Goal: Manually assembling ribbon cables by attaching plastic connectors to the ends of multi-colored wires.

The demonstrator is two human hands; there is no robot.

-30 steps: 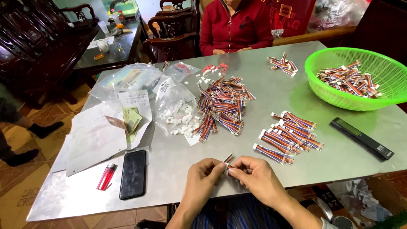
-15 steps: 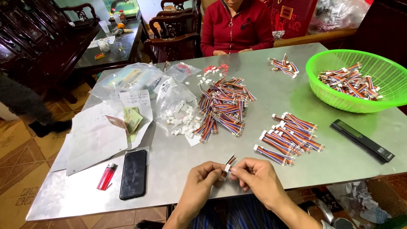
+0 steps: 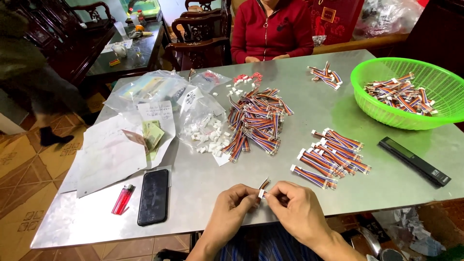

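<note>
down at the near edge of the metal table (image 3: 203, 183), both hands met over one short wire piece (image 3: 263, 185) with a white plug on its end. the left hand (image 3: 232, 207) was closed, pinching the piece from the left with its fingertips, and the right hand (image 3: 296, 209) was closed too, pinching the white plug from the right. the piece stuck up between them, just above the table edge. just beyond the right hand lay a small batch of striped wire bundles (image 3: 331, 157), and farther back a bigger heap (image 3: 256, 123) sat beside a clear bag of white plugs (image 3: 208, 128). a green basket (image 3: 372, 106) holding more bundles stood at the far right, with a black bar (image 3: 414, 161) lying near it. left of the hands lay a black phone (image 3: 153, 196) and a red lighter (image 3: 123, 199), side by side. a person in a red top (image 3: 270, 29) sat across the table.
</note>
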